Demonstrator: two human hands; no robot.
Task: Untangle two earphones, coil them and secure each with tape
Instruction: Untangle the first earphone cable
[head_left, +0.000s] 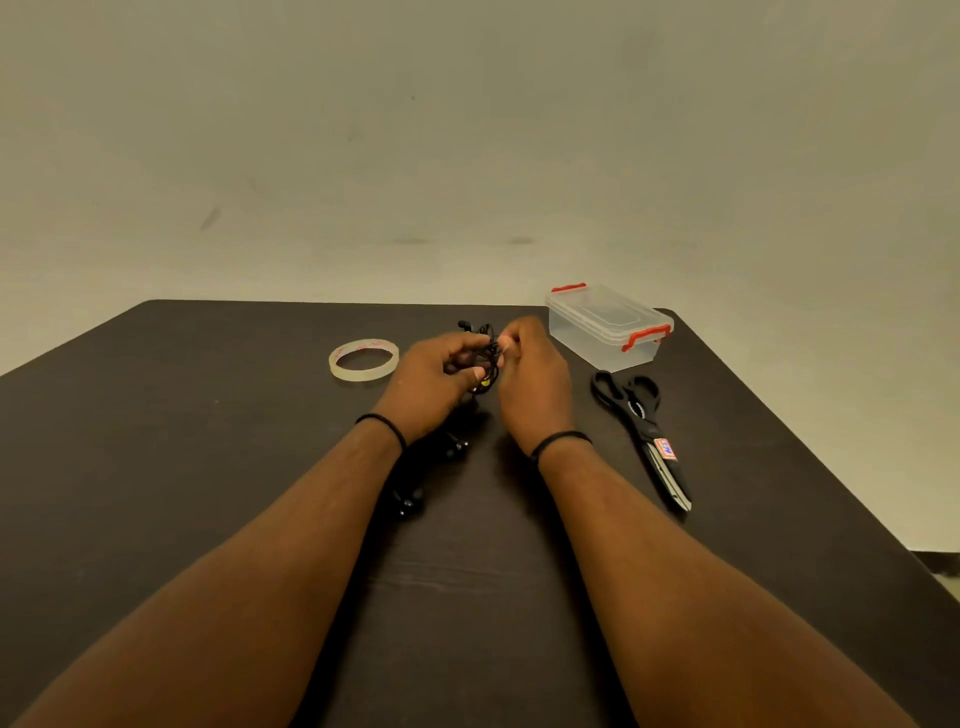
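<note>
Your left hand (434, 376) and right hand (532, 371) meet over the far middle of the dark table (208, 493), fingers curled and pinching a black tangle of earphones (485, 356) between them. Loose earbuds (408, 504) lie near your left wrist. Tape roll (363, 359) sits left; scissors (644, 431) and lidded clear box (608, 325) right.

Dark tabletop (208, 467). Clear lidded plastic box (605, 327) with red clips at far right corner. Black scissors (644, 431) just in front of it, closed, lying flat. Plain wall (467, 130) behind.
</note>
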